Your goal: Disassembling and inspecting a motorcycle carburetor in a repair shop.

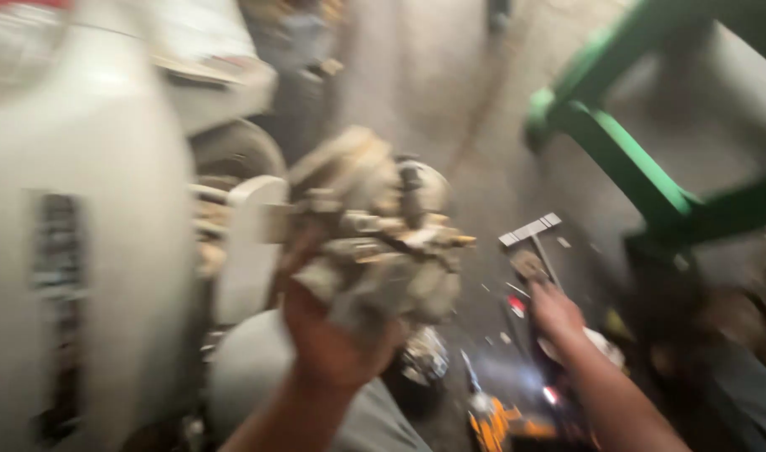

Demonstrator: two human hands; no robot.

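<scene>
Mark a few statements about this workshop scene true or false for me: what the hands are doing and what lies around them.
1. The left hand holds up a grimy metal engine part. True.
2. The right hand holds the engine part too. False: it reaches down toward tools on the floor, apart from the part.
3. A T-shaped tool lies on the floor just beyond the right hand. True.
4. The frame on the right is red. False: it is green.
5. A white vehicle body fills the left side. True.
</scene>
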